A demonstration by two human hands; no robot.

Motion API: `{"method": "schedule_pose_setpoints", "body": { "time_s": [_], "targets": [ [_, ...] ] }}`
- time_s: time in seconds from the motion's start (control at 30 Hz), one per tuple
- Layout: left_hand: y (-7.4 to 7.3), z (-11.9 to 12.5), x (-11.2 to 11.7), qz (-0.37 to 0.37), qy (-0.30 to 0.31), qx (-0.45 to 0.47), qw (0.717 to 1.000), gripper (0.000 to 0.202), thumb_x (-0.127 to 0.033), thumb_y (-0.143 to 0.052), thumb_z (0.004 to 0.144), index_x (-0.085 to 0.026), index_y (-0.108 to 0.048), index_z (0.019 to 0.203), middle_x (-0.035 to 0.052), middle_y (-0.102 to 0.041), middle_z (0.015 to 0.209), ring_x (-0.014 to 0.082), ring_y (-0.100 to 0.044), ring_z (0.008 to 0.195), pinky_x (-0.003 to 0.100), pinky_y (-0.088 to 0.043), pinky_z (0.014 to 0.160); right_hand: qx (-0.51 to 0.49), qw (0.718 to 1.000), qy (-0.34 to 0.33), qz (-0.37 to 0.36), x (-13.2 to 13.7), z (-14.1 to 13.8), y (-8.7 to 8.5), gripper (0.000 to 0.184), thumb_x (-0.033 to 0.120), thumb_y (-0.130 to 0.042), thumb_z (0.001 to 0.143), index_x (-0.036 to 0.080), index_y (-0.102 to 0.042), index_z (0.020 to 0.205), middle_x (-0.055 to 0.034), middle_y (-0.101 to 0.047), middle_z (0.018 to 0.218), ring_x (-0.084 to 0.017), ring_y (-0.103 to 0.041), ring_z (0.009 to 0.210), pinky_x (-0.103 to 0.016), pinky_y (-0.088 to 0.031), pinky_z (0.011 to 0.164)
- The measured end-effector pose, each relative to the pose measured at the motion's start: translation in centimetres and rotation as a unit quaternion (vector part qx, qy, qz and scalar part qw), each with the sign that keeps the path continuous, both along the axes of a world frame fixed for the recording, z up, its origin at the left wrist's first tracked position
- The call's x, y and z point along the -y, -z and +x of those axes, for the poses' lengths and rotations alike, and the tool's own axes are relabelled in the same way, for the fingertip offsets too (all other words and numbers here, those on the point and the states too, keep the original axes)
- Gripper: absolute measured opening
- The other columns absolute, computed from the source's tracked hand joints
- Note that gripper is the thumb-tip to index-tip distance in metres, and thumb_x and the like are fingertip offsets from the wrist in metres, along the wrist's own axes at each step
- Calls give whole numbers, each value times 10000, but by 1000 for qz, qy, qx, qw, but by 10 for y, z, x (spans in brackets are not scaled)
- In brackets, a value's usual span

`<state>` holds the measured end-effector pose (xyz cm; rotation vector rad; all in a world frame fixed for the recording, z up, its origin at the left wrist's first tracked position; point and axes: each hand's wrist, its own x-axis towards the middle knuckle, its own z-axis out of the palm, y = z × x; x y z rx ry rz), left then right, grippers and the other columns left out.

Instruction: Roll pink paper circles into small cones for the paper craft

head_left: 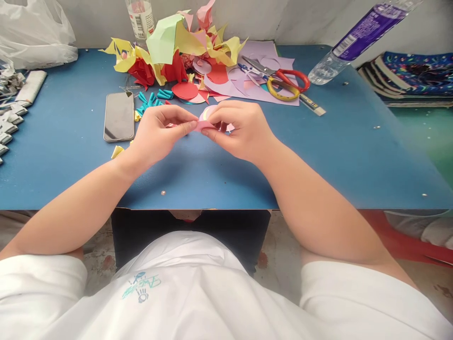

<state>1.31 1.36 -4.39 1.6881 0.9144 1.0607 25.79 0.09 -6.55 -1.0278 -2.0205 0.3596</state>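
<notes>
Between my two hands, just above the blue table (226,177), is a small piece of pink paper (203,125). My left hand (164,130) pinches its left end between thumb and forefinger. The thumb and fingers of my right hand (240,127) close on its other end. Behind the fingers shows a round roll with a pale yellow ring (206,113), perhaps tape; whether a hand touches it I cannot tell. Rolled teal paper pieces (151,101) lie beyond my left hand, and a yellow rolled piece (117,151) lies beside that wrist.
A phone (119,116) lies left of my hands. Behind them are crumpled coloured paper (166,42), red paper circles (185,90), purple sheets (226,87), scissors (283,87) and a cutter blade (313,105). A purple-labelled bottle (361,38) stands back right, a plastic bag (35,35) back left.
</notes>
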Motion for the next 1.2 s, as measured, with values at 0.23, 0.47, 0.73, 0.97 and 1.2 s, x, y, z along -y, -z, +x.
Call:
{"method": "schedule_pose_setpoints", "body": {
  "time_s": [0.23, 0.47, 0.73, 0.97, 1.2],
  "targets": [
    [-2, -4, -8, -206, 52, 32, 977, 374, -520, -917, 1003, -292, -798, 1275, 69, -878, 1111, 245, -884, 1003, 383, -724, 894, 1, 999, 16, 46, -5, 6, 8, 221, 484, -777, 1096, 360, -849, 928, -90, -834, 990, -349, -735, 926, -572, -608, 893],
    [6, -2, -8, -265, 43, 26, 963, 392, -219, -1000, 793, -241, -821, 1142, 81, -848, 1036, 267, -868, 951, 426, -717, 893, 43, 994, -37, 97, -8, 2, 18, 135, 337, -750, 1086, 344, -864, 1014, -71, -849, 1050, -332, -749, 986, -534, -612, 886],
    [10, -3, -11, -125, -40, -31, 991, 450, -112, -860, 771, -234, -803, 1200, 58, -863, 1100, 225, -807, 928, 363, -660, 802, 113, 969, 184, -115, -25, 43, 12, 249, 446, -931, 950, 268, -828, 1090, -136, -818, 976, -412, -771, 980, -581, -616, 893],
    [10, -3, -12, -93, -26, -18, 995, 340, -135, -835, 816, -252, -761, 1127, 40, -834, 1064, 229, -833, 913, 383, -699, 829, 182, 936, 243, -177, -42, 65, 24, 383, 244, -1046, 836, 241, -710, 652, -79, -631, 634, -278, -624, 788, -480, -506, 789],
    [5, 0, -9, -90, -33, -48, 994, 300, -157, -857, 865, -239, -751, 1133, 51, -830, 1030, 233, -809, 891, 376, -626, 785, 260, 896, 291, -210, -45, 49, 12, 272, 165, -928, 844, 233, -717, 685, -129, -741, 771, -383, -750, 883, -526, -597, 837]
  ]
}}
